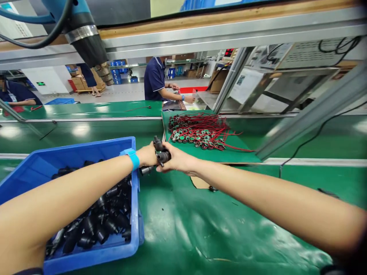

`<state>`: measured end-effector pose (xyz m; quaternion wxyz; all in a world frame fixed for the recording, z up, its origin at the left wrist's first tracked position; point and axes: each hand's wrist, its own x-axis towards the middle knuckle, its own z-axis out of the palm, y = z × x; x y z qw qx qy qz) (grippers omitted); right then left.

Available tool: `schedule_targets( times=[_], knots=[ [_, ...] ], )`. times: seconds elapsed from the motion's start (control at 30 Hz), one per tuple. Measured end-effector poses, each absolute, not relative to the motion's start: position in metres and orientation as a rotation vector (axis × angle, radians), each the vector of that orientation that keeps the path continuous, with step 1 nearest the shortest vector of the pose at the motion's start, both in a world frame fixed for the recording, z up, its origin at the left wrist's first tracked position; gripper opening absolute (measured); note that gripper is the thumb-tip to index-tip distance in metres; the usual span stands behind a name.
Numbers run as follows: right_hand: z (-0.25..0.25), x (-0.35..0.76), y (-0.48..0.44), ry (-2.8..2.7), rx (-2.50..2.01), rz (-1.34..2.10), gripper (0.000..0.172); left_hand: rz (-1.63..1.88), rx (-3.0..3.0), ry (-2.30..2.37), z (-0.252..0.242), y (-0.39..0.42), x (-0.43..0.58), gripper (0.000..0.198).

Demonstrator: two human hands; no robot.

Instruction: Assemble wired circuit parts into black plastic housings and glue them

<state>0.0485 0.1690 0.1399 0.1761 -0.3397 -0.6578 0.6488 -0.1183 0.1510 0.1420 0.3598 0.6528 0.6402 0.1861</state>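
Observation:
My left hand [146, 154], with a blue band at the wrist, is closed beside my right hand [178, 157], beyond the right rim of the blue bin [134, 214]. Between them are black plastic fittings [163, 156], cylindrical with narrow spouts. My right thumb and fingers curl around these. The left fingers press against the same cluster and are partly hidden. Another black fitting [145, 170] shows just under my left hand; whether it is held or lying down I cannot tell. Inside the bin lie several similar black parts [100, 229].
Behind my hands, a pile of small round parts with red wires [200, 131] lies on the green work surface [172, 236]. A cardboard piece [200, 182] is near my right forearm. A blue tool [86, 34] hangs at upper left. A co-worker [155, 80] stands across the bench.

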Motion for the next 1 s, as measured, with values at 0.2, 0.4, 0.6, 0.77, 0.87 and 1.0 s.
schedule_targets(
  times=[0.2,0.4,0.6,0.77,0.87,1.0],
  knots=[
    [0.070,0.066,0.150,-1.821,-1.141,1.883,0.070,0.091,1.852,1.583,0.100,0.154,-0.086,0.032],
    [0.040,0.074,0.142,-2.059,-1.208,1.802,0.041,0.079,2.002,1.696,0.113,0.122,-0.101,0.028],
    [0.046,0.065,0.186,-2.401,-1.150,1.358,0.044,0.096,2.185,1.514,0.150,0.051,-0.133,0.040],
    [0.066,0.011,0.201,-2.470,-0.899,1.028,0.032,0.200,2.090,1.487,0.160,0.025,-0.151,0.039],
    [0.096,-0.026,0.193,-2.449,-0.714,0.870,0.041,0.485,1.915,1.701,0.160,0.019,-0.194,0.031],
    [0.134,-0.086,0.175,-2.691,-0.284,0.812,0.044,0.633,1.392,2.383,0.139,-0.011,-0.289,0.056]
  ],
)
